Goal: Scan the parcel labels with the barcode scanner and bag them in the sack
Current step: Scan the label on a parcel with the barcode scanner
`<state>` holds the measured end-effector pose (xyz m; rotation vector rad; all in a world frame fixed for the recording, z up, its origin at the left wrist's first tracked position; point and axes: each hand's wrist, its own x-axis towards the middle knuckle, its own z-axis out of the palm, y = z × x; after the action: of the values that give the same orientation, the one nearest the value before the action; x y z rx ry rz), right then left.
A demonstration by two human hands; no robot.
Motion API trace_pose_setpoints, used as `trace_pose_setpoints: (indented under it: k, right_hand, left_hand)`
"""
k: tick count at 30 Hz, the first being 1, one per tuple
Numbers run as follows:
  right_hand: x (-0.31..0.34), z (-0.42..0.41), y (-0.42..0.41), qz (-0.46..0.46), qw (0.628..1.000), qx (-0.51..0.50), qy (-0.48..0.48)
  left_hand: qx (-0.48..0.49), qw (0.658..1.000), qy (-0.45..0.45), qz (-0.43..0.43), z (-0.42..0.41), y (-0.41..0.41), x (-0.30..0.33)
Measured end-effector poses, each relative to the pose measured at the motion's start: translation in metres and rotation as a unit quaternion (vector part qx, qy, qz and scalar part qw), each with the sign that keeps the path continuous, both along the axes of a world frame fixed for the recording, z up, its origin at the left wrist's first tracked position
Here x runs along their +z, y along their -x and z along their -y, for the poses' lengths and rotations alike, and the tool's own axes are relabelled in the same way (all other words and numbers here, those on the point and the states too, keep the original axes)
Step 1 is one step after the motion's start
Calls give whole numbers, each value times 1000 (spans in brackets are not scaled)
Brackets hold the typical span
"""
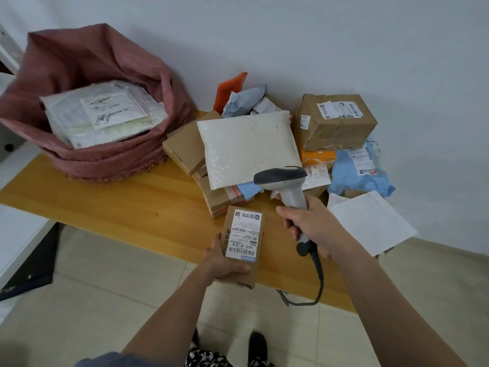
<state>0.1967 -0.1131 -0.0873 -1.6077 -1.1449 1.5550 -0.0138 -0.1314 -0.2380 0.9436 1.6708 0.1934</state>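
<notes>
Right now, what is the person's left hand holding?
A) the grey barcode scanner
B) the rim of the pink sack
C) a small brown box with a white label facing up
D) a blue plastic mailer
C: the left hand grips the small brown box from below, its white label facing up, while the right hand holds the barcode scanner by its handle.

- Even, soft indoor light; faint shadows fall right of the parcels on the wall (344, 49).
- Wide-angle bending curves the table (119, 207) edges.
- Slight overall softness.
</notes>
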Motion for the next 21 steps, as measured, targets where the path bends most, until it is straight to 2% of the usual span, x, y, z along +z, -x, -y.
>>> trace_pose_setpoints:
  k: [4, 9, 16, 21]
  right_hand:
    - [1, -1, 1, 2, 1000, 5, -2]
    - [6, 0, -2, -1, 1000, 10, -1]
    - [31, -5, 0, -31, 999, 8, -18]
    - [52, -11, 15, -90, 995, -11, -32]
  left_hand:
    - [13, 1000, 23, 6, 2, 1, -1]
    - [40, 995, 46, 76, -4, -2, 5]
    - [-70, 991, 78, 87, -24, 18, 47]
    - [-82, 984, 66, 145, -43, 56, 85]
